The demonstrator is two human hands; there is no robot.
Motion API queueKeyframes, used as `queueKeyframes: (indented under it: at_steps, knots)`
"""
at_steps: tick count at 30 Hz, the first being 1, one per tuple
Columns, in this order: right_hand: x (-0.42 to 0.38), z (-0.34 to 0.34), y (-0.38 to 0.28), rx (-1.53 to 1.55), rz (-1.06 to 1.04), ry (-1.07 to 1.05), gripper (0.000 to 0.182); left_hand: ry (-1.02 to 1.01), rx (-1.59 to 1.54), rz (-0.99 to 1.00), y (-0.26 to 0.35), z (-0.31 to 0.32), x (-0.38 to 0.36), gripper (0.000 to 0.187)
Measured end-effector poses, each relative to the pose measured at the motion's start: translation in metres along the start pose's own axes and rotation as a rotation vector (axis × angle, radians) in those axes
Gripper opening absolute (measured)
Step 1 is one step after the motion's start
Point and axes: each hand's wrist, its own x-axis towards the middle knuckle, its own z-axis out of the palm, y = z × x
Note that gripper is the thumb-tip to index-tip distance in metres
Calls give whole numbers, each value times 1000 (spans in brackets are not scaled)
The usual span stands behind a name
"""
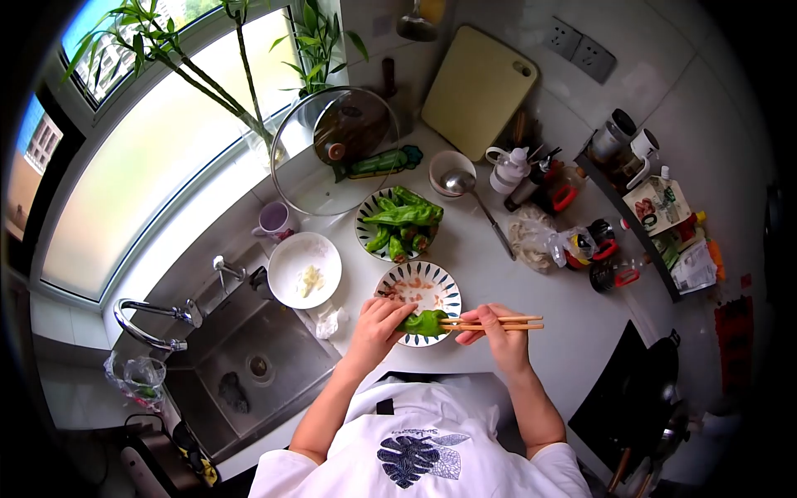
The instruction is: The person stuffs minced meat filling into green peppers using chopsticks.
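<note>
My left hand is closed around one end of a green pepper. In my right hand is a pair of wooden chopsticks, lying level with their tips at or inside the pepper's right end; how deep they go is hidden. Beneath both hands sits a patterned plate with scraps of pinkish minced filling on it. Just behind it, a second patterned plate carries several whole green peppers. To the left stands a white bowl with pale chopped bits inside.
A steel sink with a faucet lies at left. Behind are a glass lid, a cutting board and a small bowl with a ladle. Bottles and a condiment rack line the right, above a dark stove.
</note>
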Motion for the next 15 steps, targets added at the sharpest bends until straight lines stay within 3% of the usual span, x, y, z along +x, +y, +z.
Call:
queueKeyframes:
  at_steps: [9,12,15]
  knots:
    - [-1,0,-10,-17,5,-68,37,-158,-170,-99,-1,5,-2,57]
    - [1,10,-17,-126,-62,-44,33,24,-70,10,33,1,15,55]
    - [1,16,-23,-233,-43,-67,27,-32,-155,-33,31,12,10,54]
